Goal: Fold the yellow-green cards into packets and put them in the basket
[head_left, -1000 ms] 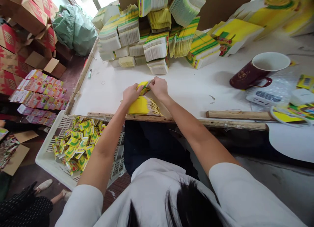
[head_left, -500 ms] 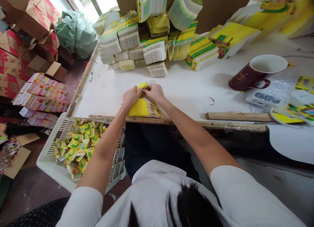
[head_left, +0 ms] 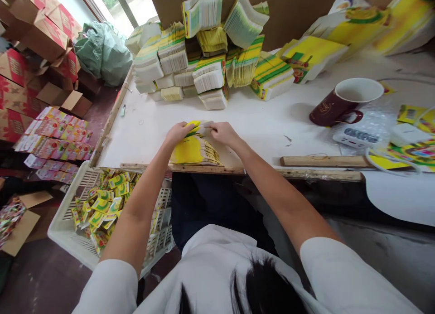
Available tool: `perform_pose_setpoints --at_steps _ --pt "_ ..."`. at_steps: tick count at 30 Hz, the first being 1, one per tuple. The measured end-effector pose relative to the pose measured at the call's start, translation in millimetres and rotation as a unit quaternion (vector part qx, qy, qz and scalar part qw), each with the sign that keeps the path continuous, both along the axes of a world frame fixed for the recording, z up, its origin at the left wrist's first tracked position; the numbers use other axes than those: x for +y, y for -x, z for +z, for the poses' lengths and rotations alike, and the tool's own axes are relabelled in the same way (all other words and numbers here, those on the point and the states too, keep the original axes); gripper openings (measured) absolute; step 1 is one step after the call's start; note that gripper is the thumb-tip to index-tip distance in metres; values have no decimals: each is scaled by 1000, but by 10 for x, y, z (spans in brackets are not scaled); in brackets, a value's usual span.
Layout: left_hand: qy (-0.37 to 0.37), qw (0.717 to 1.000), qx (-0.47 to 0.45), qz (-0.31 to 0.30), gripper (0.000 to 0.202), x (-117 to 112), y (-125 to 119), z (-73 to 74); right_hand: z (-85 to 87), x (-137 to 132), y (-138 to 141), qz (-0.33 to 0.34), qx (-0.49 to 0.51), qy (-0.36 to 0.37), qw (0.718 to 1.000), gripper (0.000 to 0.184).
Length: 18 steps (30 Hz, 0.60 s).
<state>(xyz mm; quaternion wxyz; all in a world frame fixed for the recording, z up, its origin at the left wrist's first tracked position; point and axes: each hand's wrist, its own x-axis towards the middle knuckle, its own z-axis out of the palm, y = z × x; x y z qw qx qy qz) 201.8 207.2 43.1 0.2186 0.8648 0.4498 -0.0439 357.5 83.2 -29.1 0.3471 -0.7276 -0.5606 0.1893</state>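
Note:
My left hand [head_left: 178, 133] is closed on a small yellow-and-green packet [head_left: 193, 125], held just above the table. Fingers of my right hand [head_left: 224, 133] pinch the end of a thin greyish-white piece [head_left: 206, 123] that reaches toward the packet; whether the two are joined I cannot tell. Below both hands a fanned stack of yellow folded cards [head_left: 186, 152] lies at the table's front edge. Finished-looking yellow packets [head_left: 102, 204] fill a white plastic crate [head_left: 64, 232] beside the table, under my left forearm.
Bundles of yellow, green and white cards [head_left: 209, 76] are piled at the back of the white table [head_left: 254, 128]. A maroon mug [head_left: 328, 109], a white power strip [head_left: 353, 137] and a wooden bar [head_left: 319, 161] are to the right. Cardboard boxes [head_left: 44, 37] stand on the left.
My hands have drawn apart; the right moved rightward, pulling the greyish-white piece out from the packet in my left hand. The view has shifted slightly.

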Motion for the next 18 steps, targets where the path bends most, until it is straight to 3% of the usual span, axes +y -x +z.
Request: perform_pose_setpoints --at_steps 4,5,7,11,13,18 --pt "-39 999 11 -8 46 -42 20 -32 8 -88 31 192 117 2 974 35" --pt "-57 998 16 -9 47 -61 26 -46 10 -108 27 211 143 0 967 31" --pt "-92 995 28 -9 49 -97 35 -71 11 -129 8 154 175 -26 972 26" --pt "-123 991 55 -9 50 -145 41 -92 5 -90 -3 -95 125 -124 980 33" --pt "-127 990 62 -9 50 -154 40 -89 4 -71 16 -131 62 -119 982 33" --pt "-131 989 66 -11 50 -170 38 -79 31 -112 84 -137 -34 -72 987 24"
